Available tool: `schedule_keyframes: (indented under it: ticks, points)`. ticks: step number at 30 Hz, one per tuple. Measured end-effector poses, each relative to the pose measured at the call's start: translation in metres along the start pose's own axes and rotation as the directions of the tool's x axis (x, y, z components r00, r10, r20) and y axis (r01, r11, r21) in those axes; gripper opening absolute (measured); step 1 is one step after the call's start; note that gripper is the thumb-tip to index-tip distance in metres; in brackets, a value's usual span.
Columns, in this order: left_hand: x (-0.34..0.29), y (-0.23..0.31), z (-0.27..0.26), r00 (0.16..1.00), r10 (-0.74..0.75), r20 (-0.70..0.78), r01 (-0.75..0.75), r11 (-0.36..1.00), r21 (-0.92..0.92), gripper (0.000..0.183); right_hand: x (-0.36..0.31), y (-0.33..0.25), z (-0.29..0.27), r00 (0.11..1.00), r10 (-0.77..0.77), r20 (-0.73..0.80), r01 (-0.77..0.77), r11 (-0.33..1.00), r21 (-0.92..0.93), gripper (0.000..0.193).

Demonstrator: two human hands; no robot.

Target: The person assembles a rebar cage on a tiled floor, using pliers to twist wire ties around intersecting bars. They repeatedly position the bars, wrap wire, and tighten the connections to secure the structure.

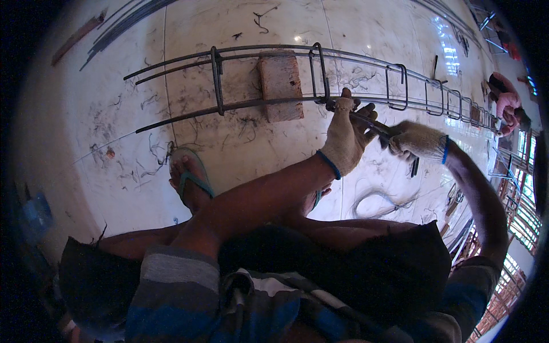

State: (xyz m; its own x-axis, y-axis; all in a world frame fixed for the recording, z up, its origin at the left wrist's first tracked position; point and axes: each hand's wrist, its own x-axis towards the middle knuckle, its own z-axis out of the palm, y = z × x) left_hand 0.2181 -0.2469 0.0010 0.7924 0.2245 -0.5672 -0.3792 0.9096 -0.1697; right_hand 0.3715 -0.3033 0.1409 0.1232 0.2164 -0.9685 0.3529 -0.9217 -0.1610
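Note:
A long cage of dark steel bars with square stirrups [218, 80] runs across the floor in front of me. Its near end is propped on a red brick [279, 86]. My left hand [344, 134], in a beige knitted glove, is at the lower bar beside a stirrup [320, 71]. Its fingers are curled, and what they pinch is hidden. My right hand [416, 140], gloved alike, grips a dark metal tool [374, 127], which looks like pincers. The tool's front end reaches to the left hand's fingers; a dark handle end shows below the right hand.
Loose steel rods [123, 31] lie at the far left. A coil of thin wire [372, 200] is on the floor near my right knee, and wire scraps [249, 128] are scattered about. My sandalled foot [191, 177] is close to the cage. Another person [506, 106] crouches at its far right end.

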Motion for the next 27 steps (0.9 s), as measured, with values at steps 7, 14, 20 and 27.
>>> schedule_keyframes:
  ticks: [7,14,20,27]
  points:
    - [0.012,0.001,-0.006,0.997,-0.063,0.043,0.064,0.998,-0.02,0.029,0.008,0.036,0.023,0.973,-0.118,0.198,-0.002,0.855,0.518,0.038]
    - [0.012,0.002,-0.015,0.961,-0.073,0.265,0.114,0.983,-0.143,0.022,-0.047,-0.007,0.082,0.69,-0.356,-0.63,0.097,0.908,-0.407,0.039]
    - [0.016,0.012,-0.021,0.924,-0.148,0.352,0.184,0.98,-0.072,0.029,-0.048,-0.021,0.075,0.727,-0.353,-0.589,0.144,0.917,-0.372,0.037]
    - [0.018,0.002,-0.007,0.898,-0.054,0.437,0.173,0.956,-0.238,0.026,-0.06,-0.045,0.063,0.67,-0.463,-0.58,0.008,0.786,-0.618,0.043]
